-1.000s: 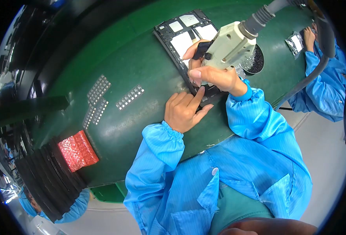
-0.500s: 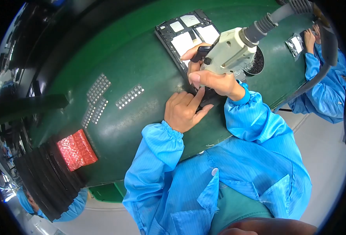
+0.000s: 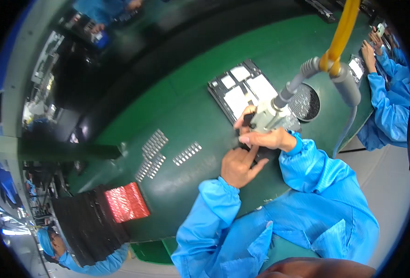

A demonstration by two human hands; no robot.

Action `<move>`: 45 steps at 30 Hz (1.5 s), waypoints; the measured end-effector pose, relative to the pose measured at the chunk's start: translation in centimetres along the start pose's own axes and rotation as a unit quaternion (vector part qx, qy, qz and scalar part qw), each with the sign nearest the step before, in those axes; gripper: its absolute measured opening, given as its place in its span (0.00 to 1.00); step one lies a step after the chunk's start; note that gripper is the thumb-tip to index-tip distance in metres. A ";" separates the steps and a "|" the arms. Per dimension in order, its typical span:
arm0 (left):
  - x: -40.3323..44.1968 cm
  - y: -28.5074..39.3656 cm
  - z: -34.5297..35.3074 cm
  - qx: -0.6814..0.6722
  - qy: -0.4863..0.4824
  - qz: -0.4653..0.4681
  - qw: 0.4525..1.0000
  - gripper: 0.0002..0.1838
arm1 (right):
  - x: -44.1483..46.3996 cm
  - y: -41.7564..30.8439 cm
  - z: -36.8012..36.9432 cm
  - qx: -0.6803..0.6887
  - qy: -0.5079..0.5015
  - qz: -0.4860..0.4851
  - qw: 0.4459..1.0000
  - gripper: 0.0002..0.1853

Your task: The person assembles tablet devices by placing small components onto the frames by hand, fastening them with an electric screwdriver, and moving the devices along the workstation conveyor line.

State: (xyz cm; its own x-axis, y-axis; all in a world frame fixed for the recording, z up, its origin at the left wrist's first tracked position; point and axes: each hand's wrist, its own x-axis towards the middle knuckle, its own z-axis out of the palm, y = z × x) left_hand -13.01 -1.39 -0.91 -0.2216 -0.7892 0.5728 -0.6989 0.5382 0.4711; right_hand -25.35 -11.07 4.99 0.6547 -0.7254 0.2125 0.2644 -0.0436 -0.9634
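My right hand (image 3: 270, 140) is wrapped round a cream-coloured electric screwdriver (image 3: 264, 118), which hangs from a grey ribbed cable sleeve. The screwdriver's tip is hidden behind my hand. Just below it, my left hand (image 3: 238, 166) rests with index finger and thumb apart, the index finger reaching to a dark part under the tool. Other left fingers are curled, and I see nothing held in them. A black device casing (image 3: 219, 98) with white panels lies flat beyond my hands, partly covered by the screwdriver. Beside the tool stands a round dish (image 3: 319, 107) of small black pieces.
Strips of small parts (image 3: 155, 144) and a shorter strip (image 3: 187, 154) lie left on the green table (image 3: 181, 106). A red bubble-wrap packet (image 3: 127, 202) sits near a black ribbed cover (image 3: 86, 222). A yellow strap (image 3: 345, 32) hangs overhead. Co-workers sit right and lower left.
The camera view has shifted, so the table and hands appear lower and further right. My right hand still grips the screwdriver, with my left hand close beside it.
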 end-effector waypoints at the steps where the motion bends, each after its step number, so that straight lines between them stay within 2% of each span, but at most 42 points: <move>1: 0.1 0.1 -0.1 0.000 0.007 0.007 1.000 0.25 | 0.0 0.0 -0.1 -0.021 0.003 -0.011 1.000 0.18; 5: -0.8 0.9 -0.4 0.029 -0.001 0.037 0.999 0.24 | 0.1 -1.8 0.0 -0.048 0.020 -0.027 0.998 0.23; 6: -0.7 1.0 -0.4 0.039 -0.001 0.044 0.998 0.24 | 0.0 -1.9 -0.4 -0.092 0.041 -0.077 0.992 0.25; 7: 0.2 1.3 -0.5 0.044 0.004 0.068 0.997 0.24 | -0.2 -2.0 -1.1 -0.063 0.050 -0.076 0.994 0.25; 9: 1.8 2.6 -0.7 0.050 0.014 0.112 0.992 0.24 | -0.1 -2.4 -2.2 -0.076 0.114 -0.133 0.982 0.25; 10: 1.5 3.0 -0.1 0.072 -0.030 0.054 0.995 0.26 | -0.3 -3.4 -2.2 -0.003 0.145 -0.085 0.986 0.25; 13: 2.4 1.6 0.6 0.092 -0.018 -0.001 0.996 0.26 | -0.5 -3.0 -4.0 -0.003 0.178 -0.096 0.979 0.25; 15: 5.0 -0.5 -0.2 0.123 -0.008 -0.002 0.992 0.25 | -0.5 -2.8 -4.3 0.032 0.193 -0.130 0.972 0.23; 17: 7.4 -4.7 -0.9 0.151 -0.027 -0.060 0.986 0.25 | -0.6 -1.9 -4.8 0.022 0.197 -0.129 0.972 0.23; 19: 9.5 -9.8 -1.8 0.192 -0.016 -0.091 0.977 0.24 | -0.9 -2.3 -4.7 -0.003 0.184 -0.091 0.979 0.22; 21: 10.8 -14.7 -2.8 0.259 -0.028 -0.108 0.960 0.25 | -0.9 -1.5 -4.7 -0.019 0.176 -0.105 0.979 0.22; 24: 11.9 -15.6 -4.2 0.340 -0.069 -0.185 0.920 0.26 | -1.1 -1.8 -4.3 -0.064 0.161 -0.080 0.982 0.21; 27: 12.0 -12.3 -4.7 0.246 -0.006 -0.175 0.953 0.26 | -1.1 -1.2 -4.2 -0.020 0.158 -0.070 0.985 0.20; 28: 12.1 -10.2 -5.2 0.176 0.017 -0.181 0.968 0.25 | -1.2 -1.8 -4.2 -0.028 0.152 -0.058 0.986 0.21; 29: 12.2 -8.3 -5.4 0.123 0.097 -0.131 0.979 0.22 | -1.1 -1.5 -4.2 -0.018 0.151 -0.066 0.986 0.22; 31: 12.7 -3.7 -6.5 0.040 0.191 -0.097 0.976 0.18 | -1.0 -0.9 -4.4 -0.002 0.147 -0.081 0.986 0.22; 33: 12.6 0.9 -8.3 -0.014 0.244 -0.067 0.967 0.17 | -0.9 -1.0 -4.3 0.002 0.155 -0.083 0.984 0.21; 35: 12.2 3.9 -9.3 -0.118 0.304 0.005 0.945 0.14 | -0.6 -0.7 -4.3 -0.008 0.169 -0.090 0.982 0.20; 38: 11.0 6.2 -10.6 -0.206 0.315 0.104 0.921 0.18 | -0.3 1.5 -4.4 -0.029 0.183 -0.082 0.979 0.17; 40: 9.9 6.6 -11.4 -0.232 0.308 0.141 0.912 0.23 | -0.2 2.2 -4.5 -0.021 0.191 -0.076 0.978 0.19; 43: 9.0 7.8 -12.0 -0.308 0.356 0.140 0.871 0.22 | 0.0 2.1 -4.1 -0.035 0.200 -0.077 0.976 0.24; 45: 8.7 7.2 -13.0 -0.265 0.348 0.195 0.878 0.19 | 0.3 3.0 -3.8 -0.039 0.217 -0.081 0.972 0.22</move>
State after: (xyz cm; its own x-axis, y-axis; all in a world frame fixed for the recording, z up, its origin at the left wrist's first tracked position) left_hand -11.12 -0.59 16.15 0.2242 -0.2428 0.9438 -0.2059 0.9348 0.2894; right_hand -27.07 -14.08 1.58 0.2438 -0.9259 0.2887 0.2738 -0.2198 -0.9363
